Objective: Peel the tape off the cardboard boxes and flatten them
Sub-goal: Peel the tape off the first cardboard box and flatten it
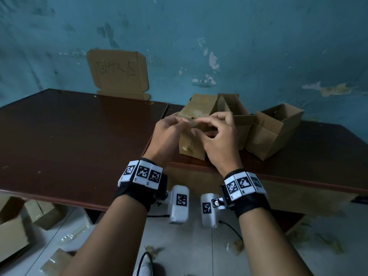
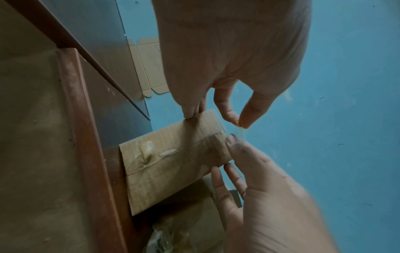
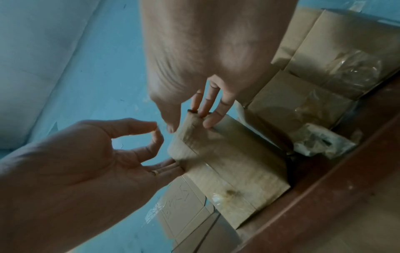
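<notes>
Peeling blue wall [image 1: 258, 36] backs a dark brown table [image 1: 69, 136]; at upper left a flattened cardboard sheet [image 1: 117, 71] bears handwritten characters, not clearly legible. At frame centre, the left hand [image 1: 169, 134] steadies the taped cardboard box [image 1: 191, 144] with its lower fingers, thumb and forefinger pinched. The right hand [image 1: 221, 140] pinches the box's top edge; no print shows on the box.

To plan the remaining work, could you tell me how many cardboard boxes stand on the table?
3: the taped box at the table's near edge, an open box against its right side, and another open box further right. More may be hidden behind them.
</notes>
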